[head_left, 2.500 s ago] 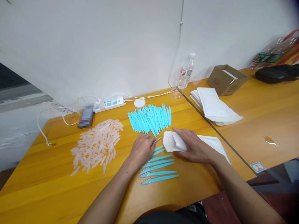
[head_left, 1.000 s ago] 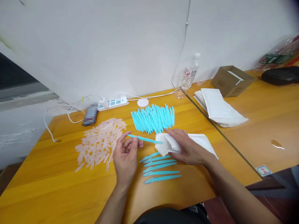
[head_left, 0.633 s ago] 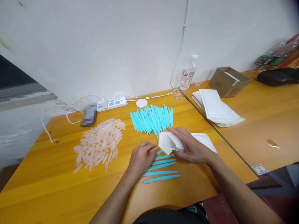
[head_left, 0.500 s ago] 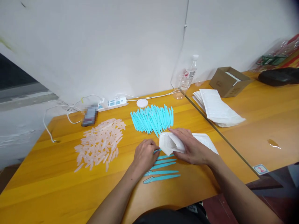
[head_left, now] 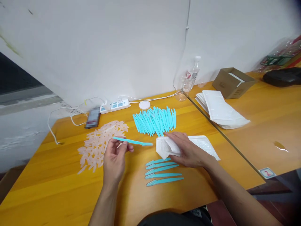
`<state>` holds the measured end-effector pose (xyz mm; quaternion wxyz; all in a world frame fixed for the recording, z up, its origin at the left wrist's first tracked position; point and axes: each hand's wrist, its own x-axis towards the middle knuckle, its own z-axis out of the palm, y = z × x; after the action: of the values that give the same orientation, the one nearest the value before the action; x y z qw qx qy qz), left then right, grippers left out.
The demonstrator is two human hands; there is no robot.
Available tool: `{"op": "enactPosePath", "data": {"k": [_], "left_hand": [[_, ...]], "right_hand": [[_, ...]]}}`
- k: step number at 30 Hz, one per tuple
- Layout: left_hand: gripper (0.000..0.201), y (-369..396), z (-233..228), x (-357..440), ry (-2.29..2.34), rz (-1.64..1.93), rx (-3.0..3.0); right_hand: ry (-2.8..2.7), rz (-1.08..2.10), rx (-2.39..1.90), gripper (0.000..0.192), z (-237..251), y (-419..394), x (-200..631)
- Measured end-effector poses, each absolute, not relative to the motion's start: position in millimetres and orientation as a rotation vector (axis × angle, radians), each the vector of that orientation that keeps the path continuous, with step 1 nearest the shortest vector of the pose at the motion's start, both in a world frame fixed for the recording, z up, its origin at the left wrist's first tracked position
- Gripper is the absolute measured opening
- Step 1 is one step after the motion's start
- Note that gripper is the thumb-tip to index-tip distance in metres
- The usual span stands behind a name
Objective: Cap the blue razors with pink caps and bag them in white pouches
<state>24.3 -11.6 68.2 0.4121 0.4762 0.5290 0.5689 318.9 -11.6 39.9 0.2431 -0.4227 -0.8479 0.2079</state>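
Observation:
My left hand (head_left: 116,157) is closed on a light-blue eyebrow razor (head_left: 131,141), pinched near one end and pointing right. The razor's free tip is just short of the mouth of a white padded envelope (head_left: 166,147). My right hand (head_left: 184,149) grips that envelope, its mouth gaping toward the left. Under the envelope, several blue razors (head_left: 164,181) lie in a row on the table. Behind my hands is a large pile of the same blue razors (head_left: 155,121). A spread of small pale-pink pieces, which look like blade covers (head_left: 101,141), lies beyond my left hand.
Another white padded envelope (head_left: 204,146) lies beneath my right hand. A stack of envelopes (head_left: 221,110) rests farther right, near an open cardboard box (head_left: 232,83). Against the wall are a plastic bottle (head_left: 193,75), a white round lid (head_left: 144,104), a power strip (head_left: 115,106) and a phone (head_left: 92,117).
My left hand has lifted a blue razor from the row and moved left and up with it. My right hand with the envelope has shifted slightly left.

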Motion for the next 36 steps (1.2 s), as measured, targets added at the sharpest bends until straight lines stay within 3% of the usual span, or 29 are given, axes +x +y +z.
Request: {"op": "enactPosePath", "data": {"k": [3, 7, 11, 16, 19, 25, 30, 36], "left_hand": [[0.016, -22.9, 59.9, 55.4, 1.384, 1.383, 1.204], [0.022, -35.6, 56.0, 88.8, 1.240, 1.002, 1.690], [0.026, -33.9, 52.3, 70.7, 1.463, 1.051, 1.788], [0.015, -21.5, 36.7, 70.8, 1.319, 0.450, 2.157], [0.012, -17.8, 35.8, 86.2, 1.293, 0.316, 2.314], [0.010, -21.3, 64.4, 39.6, 1.264, 0.689, 2.066], [0.067, -28.1, 82.7, 27.0, 1.318, 1.341, 1.339], [0.092, -30.9, 71.0, 70.7, 1.263, 1.499, 1.067]], "right_hand": [[-2.320, 0.564, -1.138, 0.084, 39.4, -9.8, 310.8], [-2.281, 0.581, -1.105, 0.083, 44.1, -9.6, 305.3], [-2.239, 0.603, -1.096, 0.085, 48.6, -11.5, 312.9], [-2.217, 0.591, -1.121, 0.081, 48.1, -12.8, 320.7], [-2.211, 0.575, -1.130, 0.080, 46.3, -14.1, 321.5], [-2.196, 0.575, -1.172, 0.079, 43.8, -16.3, 327.1], [-2.210, 0.601, -1.153, 0.080, 41.5, -15.1, 322.3], [-2.211, 0.626, -1.133, 0.081, 46.2, -15.3, 311.5]]}}
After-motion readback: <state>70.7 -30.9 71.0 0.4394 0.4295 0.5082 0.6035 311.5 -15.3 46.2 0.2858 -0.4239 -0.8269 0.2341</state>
